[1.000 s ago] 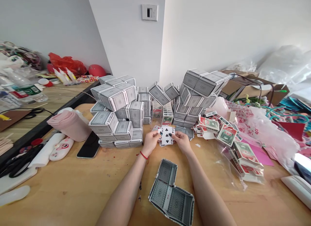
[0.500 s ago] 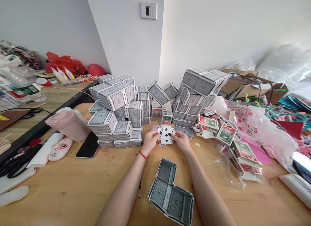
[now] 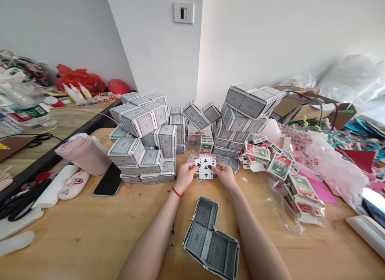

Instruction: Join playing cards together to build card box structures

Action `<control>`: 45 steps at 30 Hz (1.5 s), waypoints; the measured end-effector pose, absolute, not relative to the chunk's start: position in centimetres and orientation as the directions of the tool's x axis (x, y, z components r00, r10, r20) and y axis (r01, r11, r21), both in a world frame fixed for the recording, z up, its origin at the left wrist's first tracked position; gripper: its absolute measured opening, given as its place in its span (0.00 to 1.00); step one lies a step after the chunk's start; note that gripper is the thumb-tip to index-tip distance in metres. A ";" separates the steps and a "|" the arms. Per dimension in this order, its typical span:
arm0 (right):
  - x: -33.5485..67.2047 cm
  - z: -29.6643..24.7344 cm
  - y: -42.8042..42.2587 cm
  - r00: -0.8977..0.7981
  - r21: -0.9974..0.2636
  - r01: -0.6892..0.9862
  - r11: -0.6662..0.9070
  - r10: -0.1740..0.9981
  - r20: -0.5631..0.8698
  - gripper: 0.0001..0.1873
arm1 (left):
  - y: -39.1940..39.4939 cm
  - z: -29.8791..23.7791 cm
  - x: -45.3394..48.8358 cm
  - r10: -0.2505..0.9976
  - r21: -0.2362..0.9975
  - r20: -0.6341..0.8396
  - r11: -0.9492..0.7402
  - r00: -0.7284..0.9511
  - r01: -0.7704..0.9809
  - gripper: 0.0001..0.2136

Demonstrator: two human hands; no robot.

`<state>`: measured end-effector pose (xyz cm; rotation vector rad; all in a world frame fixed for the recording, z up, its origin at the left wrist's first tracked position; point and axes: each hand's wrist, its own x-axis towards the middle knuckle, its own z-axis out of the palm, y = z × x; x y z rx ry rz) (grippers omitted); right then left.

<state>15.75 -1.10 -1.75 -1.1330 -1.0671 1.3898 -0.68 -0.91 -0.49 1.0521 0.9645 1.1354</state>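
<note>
Both my hands pinch white playing cards (image 3: 206,170) with black clubs, face up, just above the table. My left hand (image 3: 187,175), with a red string on its wrist, closes on the left edge. On the right edge is my right hand (image 3: 225,174), thumb on top. More cards partly show beneath and behind them. Nearer to me, between my forearms, an L-shaped open-topped tray of patterned cards (image 3: 197,236) lies on the table. Behind my hands stand stacked card-built blocks, a left stack (image 3: 126,151) and a right stack (image 3: 237,125).
Empty-looking red and green card boxes (image 3: 279,166) lie in a heap on the right, beside plastic bags (image 3: 327,155). A black phone (image 3: 107,179), a pink roll (image 3: 86,153), a white tube (image 3: 57,185) and black scissors (image 3: 18,199) are on the left. A wall rises behind.
Almost nothing differs. Both hands keep their pinch on the cards in the same place, and the view has shifted very slightly.
</note>
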 end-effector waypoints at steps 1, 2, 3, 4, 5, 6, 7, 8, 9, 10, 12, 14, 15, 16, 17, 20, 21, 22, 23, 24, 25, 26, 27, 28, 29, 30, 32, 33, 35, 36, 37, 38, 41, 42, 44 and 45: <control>15.8 -1.7 -1.1 -0.056 -0.981 -0.163 -0.104 0.994 -0.096 0.20 | -0.9 -0.5 -0.7 0.985 0.974 -0.055 0.089 0.164 -0.207 0.08; 15.8 -1.7 -1.1 -0.056 -0.982 -0.157 -0.104 0.994 -0.096 0.20 | -0.9 -0.6 -0.8 0.986 0.978 -0.048 0.079 0.162 -0.192 0.07; 15.8 -1.7 -1.1 -0.056 -0.983 -0.151 -0.103 0.994 -0.096 0.20 | -0.8 -0.7 -0.8 0.986 0.981 -0.042 0.071 0.160 -0.178 0.07; 15.8 -1.6 -1.1 -0.056 -0.984 -0.146 -0.103 0.994 -0.096 0.20 | -0.8 -0.7 -0.9 0.986 0.984 -0.036 0.064 0.162 -0.166 0.07; 15.8 -1.6 -1.1 -0.055 -0.984 -0.144 -0.104 0.994 -0.096 0.20 | -0.8 -0.8 -0.9 0.985 0.986 -0.031 0.058 0.168 -0.155 0.08; 15.8 -1.6 -1.1 -0.054 -0.984 -0.145 -0.103 0.994 -0.097 0.19 | -0.8 -0.8 -1.0 0.984 0.988 -0.027 0.054 0.177 -0.145 0.08; 15.8 -1.6 -1.1 -0.050 -0.984 -0.147 -0.102 0.994 -0.096 0.19 | -0.8 -0.9 -1.0 0.982 0.989 -0.024 0.050 0.185 -0.137 0.09; 15.8 -1.6 -1.2 -0.044 -0.984 -0.148 -0.100 0.995 -0.095 0.19 | -0.8 -0.9 -1.1 0.981 0.990 -0.023 0.049 0.192 -0.133 0.09; 15.8 -1.5 -1.2 -0.039 -0.984 -0.149 -0.097 0.995 -0.093 0.19 | -0.8 -0.9 -1.1 0.980 0.990 -0.024 0.051 0.197 -0.132 0.10; 15.7 -1.5 -1.2 -0.034 -0.984 -0.149 -0.094 0.995 -0.090 0.19 | -0.7 -0.9 -1.1 0.980 0.989 -0.027 0.055 0.198 -0.136 0.10; 15.6 -1.5 -1.2 -0.026 -0.985 -0.150 -0.090 0.996 -0.087 0.18 | -0.7 -0.9 -1.1 0.981 0.986 -0.039 0.068 0.191 -0.150 0.10; 15.6 -1.5 -1.2 -0.020 -0.984 -0.155 -0.090 0.996 -0.088 0.17 | -0.6 -1.0 -1.0 0.982 0.985 -0.048 0.077 0.183 -0.156 0.11; 15.6 -1.5 -1.2 -0.015 -0.984 -0.158 -0.089 0.996 -0.088 0.16 | -0.6 -1.0 -1.0 0.982 0.985 -0.050 0.078 0.181 -0.153 0.11; 15.6 -1.5 -1.2 -0.011 -0.984 -0.159 -0.087 0.996 -0.086 0.16 | -0.6 -1.0 -1.0 0.982 0.986 -0.048 0.076 0.181 -0.148 0.10; 15.6 -1.6 -1.2 -0.009 -0.984 -0.157 -0.085 0.996 -0.085 0.16 | -0.6 -1.1 -1.0 0.982 0.987 -0.044 0.071 0.182 -0.143 0.10; 15.6 -1.7 -1.1 -0.011 -0.986 -0.145 -0.080 0.997 -0.079 0.16 | -0.6 -1.1 -1.0 0.983 0.989 -0.027 0.053 0.181 -0.140 0.11; 15.7 -1.8 -1.1 -0.012 -0.987 -0.144 -0.078 0.997 -0.077 0.16 | -0.6 -1.1 -1.0 0.983 0.989 -0.023 0.048 0.180 -0.140 0.11; 15.7 -1.8 -1.1 -0.013 -0.986 -0.146 -0.077 0.997 -0.076 0.16 | -0.6 -1.2 -1.1 0.984 0.990 -0.019 0.044 0.177 -0.137 0.11; 15.7 -1.9 -1.1 -0.012 -0.986 -0.150 -0.076 0.997 -0.075 0.16 | -0.6 -1.2 -1.1 0.984 0.991 -0.017 0.040 0.177 -0.131 0.11; 15.7 -2.0 -1.1 -0.012 -0.985 -0.155 -0.076 0.997 -0.076 0.16 | -0.6 -1.2 -1.1 0.984 0.992 -0.013 0.035 0.177 -0.122 0.12; 15.7 -2.0 -1.0 -0.013 -0.985 -0.157 -0.077 0.997 -0.076 0.17 | -0.6 -1.2 -1.1 0.984 0.993 -0.008 0.028 0.178 -0.113 0.12; 15.7 -2.0 -1.0 -0.013 -0.984 -0.158 -0.077 0.997 -0.076 0.17 | -0.7 -1.2 -1.1 0.984 0.994 -0.002 0.021 0.179 -0.104 0.12; 15.7 -2.1 -1.0 -0.013 -0.985 -0.157 -0.076 0.997 -0.075 0.17 | -0.7 -1.2 -1.1 0.983 0.995 0.004 0.014 0.182 -0.096 0.12; 15.7 -2.1 -1.0 -0.013 -0.985 -0.154 -0.075 0.997 -0.074 0.17 | -0.7 -1.1 -1.1 0.983 0.996 0.009 0.008 0.184 -0.091 0.12; 15.7 -2.1 -1.0 -0.011 -0.986 -0.150 -0.073 0.997 -0.072 0.17 | -0.7 -1.1 -1.2 0.983 0.996 0.013 0.003 0.183 -0.087 0.12; 15.7 -2.0 -1.0 -0.011 -0.987 -0.146 -0.072 0.997 -0.071 0.17 | -0.8 -1.0 -1.2 0.983 0.996 0.015 0.000 0.181 -0.084 0.11; 15.8 -1.9 -1.1 -0.016 -0.988 -0.135 -0.075 0.997 -0.073 0.17 | -0.9 -0.8 -1.2 0.984 0.997 0.015 -0.001 0.177 -0.078 0.11; 15.8 -1.8 -1.1 -0.022 -0.988 -0.130 -0.077 0.997 -0.075 0.17 | -0.9 -0.7 -1.2 0.984 0.997 0.014 0.000 0.176 -0.078 0.10; 15.8 -1.7 -1.1 -0.035 -0.988 -0.128 -0.085 0.996 -0.081 0.17 | -1.0 -0.5 -1.2 0.983 0.997 0.013 0.001 0.180 -0.077 0.10; 15.8 -1.6 -1.1 -0.042 -0.987 -0.130 -0.090 0.996 -0.085 0.17 | -1.0 -0.5 -1.2 0.983 0.997 0.015 -0.001 0.184 -0.074 0.10; 15.8 -1.6 -1.1 -0.047 -0.987 -0.135 -0.093 0.995 -0.087 0.17 | -1.1 -0.4 -1.2 0.982 0.998 0.017 -0.005 0.186 -0.069 0.10; 15.8 -1.6 -1.1 -0.050 -0.986 -0.140 -0.094 0.995 -0.088 0.16 | -1.1 -0.3 -1.2 0.982 0.998 0.021 -0.009 0.186 -0.062 0.10; 15.8 -1.6 -1.1 -0.044 -0.983 -0.157 -0.091 0.995 -0.085 0.15 | -1.2 -0.3 -1.2 0.985 0.999 0.020 -0.012 0.173 -0.049 0.10; 15.8 -1.6 -1.1 -0.041 -0.982 -0.164 -0.089 0.996 -0.084 0.15 | -1.2 -0.3 -1.2 0.985 0.998 0.008 0.003 0.170 -0.066 0.10; 15.8 -1.6 -1.1 -0.040 -0.980 -0.179 -0.090 0.996 -0.084 0.15 | -1.2 -0.3 -1.4 0.982 0.986 -0.041 0.070 0.184 -0.154 0.11; 15.8 -1.5 -1.1 -0.042 -0.978 -0.186 -0.091 0.996 -0.085 0.15 | -1.2 -0.2 -1.5 0.976 0.969 -0.072 0.117 0.204 -0.219 0.12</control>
